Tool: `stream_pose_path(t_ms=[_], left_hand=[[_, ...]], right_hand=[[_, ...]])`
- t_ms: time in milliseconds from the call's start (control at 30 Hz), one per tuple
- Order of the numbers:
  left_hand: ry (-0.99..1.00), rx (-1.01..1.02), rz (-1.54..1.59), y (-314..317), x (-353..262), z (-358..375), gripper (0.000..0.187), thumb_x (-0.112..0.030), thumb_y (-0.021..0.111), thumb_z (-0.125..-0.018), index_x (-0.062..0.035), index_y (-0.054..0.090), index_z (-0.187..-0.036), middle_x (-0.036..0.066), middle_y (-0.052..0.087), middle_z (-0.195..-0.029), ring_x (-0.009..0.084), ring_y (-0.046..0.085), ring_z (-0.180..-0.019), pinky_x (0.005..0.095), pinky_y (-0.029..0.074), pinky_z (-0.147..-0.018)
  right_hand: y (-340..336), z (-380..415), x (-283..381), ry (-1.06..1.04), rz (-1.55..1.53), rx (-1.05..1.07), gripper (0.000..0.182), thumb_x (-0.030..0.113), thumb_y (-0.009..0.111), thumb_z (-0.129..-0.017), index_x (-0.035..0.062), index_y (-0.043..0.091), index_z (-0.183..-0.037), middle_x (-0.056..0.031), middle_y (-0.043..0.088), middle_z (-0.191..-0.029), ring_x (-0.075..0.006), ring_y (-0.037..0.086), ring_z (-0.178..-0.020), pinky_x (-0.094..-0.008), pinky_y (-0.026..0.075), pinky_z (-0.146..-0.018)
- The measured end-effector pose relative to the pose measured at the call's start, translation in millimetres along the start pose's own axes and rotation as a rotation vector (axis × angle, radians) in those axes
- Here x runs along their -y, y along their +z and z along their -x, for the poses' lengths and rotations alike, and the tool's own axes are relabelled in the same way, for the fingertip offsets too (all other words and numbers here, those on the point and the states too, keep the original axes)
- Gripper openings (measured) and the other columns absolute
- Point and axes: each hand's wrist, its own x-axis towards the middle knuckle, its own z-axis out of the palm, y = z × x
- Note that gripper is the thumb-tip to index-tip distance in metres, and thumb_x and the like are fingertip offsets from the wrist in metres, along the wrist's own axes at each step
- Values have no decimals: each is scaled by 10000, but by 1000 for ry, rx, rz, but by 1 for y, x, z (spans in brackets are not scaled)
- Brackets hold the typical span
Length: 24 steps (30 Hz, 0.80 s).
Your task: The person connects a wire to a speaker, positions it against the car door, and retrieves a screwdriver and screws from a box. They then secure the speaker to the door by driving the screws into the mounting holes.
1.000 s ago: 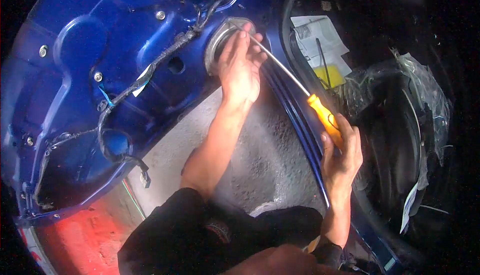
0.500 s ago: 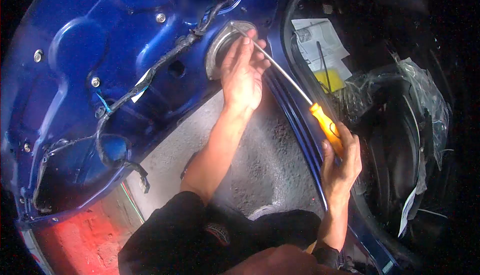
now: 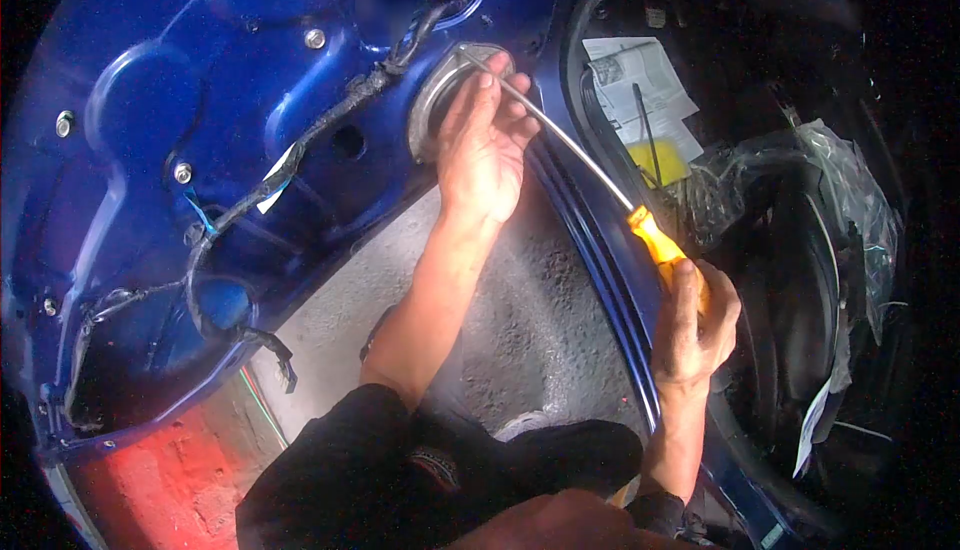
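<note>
A long screwdriver (image 3: 585, 157) with a yellow handle slants across the view, its tip at the upper rim of a round grey speaker (image 3: 425, 115) in the blue car door. My right hand (image 3: 697, 325) is closed around the handle. At the speaker, my left hand (image 3: 483, 155) has its palm toward me, with thumb and fingers curled about the shaft near the tip. Those fingers cover part of the speaker. Where the tip meets the rim, a screw cannot be made out.
The bare blue door panel (image 3: 140, 140) carries a black wiring harness (image 3: 330, 125) with a loose connector end. Right of the door frame are printed papers (image 3: 640, 80), a yellow item (image 3: 657, 162) and clear plastic (image 3: 850, 190). Grey floor (image 3: 540, 320) shows below.
My right hand and the screwdriver handle have shifted slightly right, and the fingers have turned on the handle. The left hand stays at the speaker; the view has moved a little.
</note>
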Motion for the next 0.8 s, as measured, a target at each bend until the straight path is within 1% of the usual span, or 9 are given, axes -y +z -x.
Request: stream_pose_path(t_ms=[33, 133, 267, 367, 467, 567, 667, 767, 800], left_hand=[[-7, 10, -5, -1, -1, -1, 316, -199, 529, -1018, -99, 564, -1316, 42, 663, -1030, 57, 603, -786, 218, 545, -696], [11, 24, -36, -2, -2, 0, 344, -181, 522, -1020, -137, 535, -1360, 55, 663, -1037, 58, 605, -787, 219, 548, -693], [36, 33, -53, -5, 5, -1, 377, -151, 512, -1021, -171, 507, -1397, 68, 662, -1036, 68, 607, -792, 228, 554, -684], [52, 49, -65, -4, 5, -1, 387, -132, 516, -1017, -172, 501, -1402, 68, 663, -1039, 77, 609, -791, 236, 557, -677], [95, 25, -78, -1, 5, 2, 393, -120, 526, -1011, -177, 502, -1400, 69, 666, -1046, 82, 609, -787, 240, 558, -679], [119, -18, -95, -1, 6, 3, 400, -121, 542, -1004, -176, 499, -1398, 78, 671, -1042, 78, 607, -780, 241, 556, -666], [135, -6, -116, -2, 6, 2, 398, -126, 555, -999, -172, 503, -1390, 82, 675, -1014, 76, 606, -758, 237, 555, -647], [125, -60, -95, -1, 6, 0, 458, -115, 599, -976, -139, 440, -1406, 146, 683, -980, 91, 614, -658, 231, 546, -602], [127, -60, -93, -1, 5, 0, 453, -112, 599, -976, -136, 447, -1402, 147, 684, -982, 91, 615, -658, 232, 547, -601]], right_hand=[[2, 0, 0, 2, 0, -30, 509, -22, 800, -728, 74, 647, -1204, -201, 603, -1001, -297, 657, -792, -352, 561, -587], [4, 6, 0, 137, -84, 38, 545, -19, 802, -718, 90, 637, -1226, -192, 608, -986, -295, 658, -779, -355, 561, -582], [5, 13, 2, 178, -129, 79, 638, -26, 802, -691, 103, 595, -1280, -177, 609, -973, -303, 654, -781, -366, 564, -589], [0, 12, 5, 212, -154, 129, 663, -39, 786, -683, 101, 577, -1296, -175, 606, -983, -305, 652, -792, -379, 567, -604], [-1, 13, 4, 212, -160, 127, 676, -46, 770, -678, 97, 564, -1306, -178, 602, -992, -304, 650, -800, -386, 569, -617], [1, 12, 3, 204, -186, 116, 649, -45, 762, -689, 88, 571, -1295, -176, 601, -986, -305, 650, -798, -380, 568, -614], [2, 11, 3, 192, -179, 107, 649, -38, 779, -678, 84, 580, -1283, -173, 603, -978, -305, 651, -782, -370, 564, -605], [4, 10, 4, 186, -150, 103, 643, -24, 802, -678, 82, 588, -1275, -169, 606, -969, -301, 652, -765, -363, 559, -593], [5, 10, 4, 183, -145, 100, 645, -18, 809, -679, 85, 588, -1276, -170, 607, -968, -300, 652, -760, -362, 557, -590]])
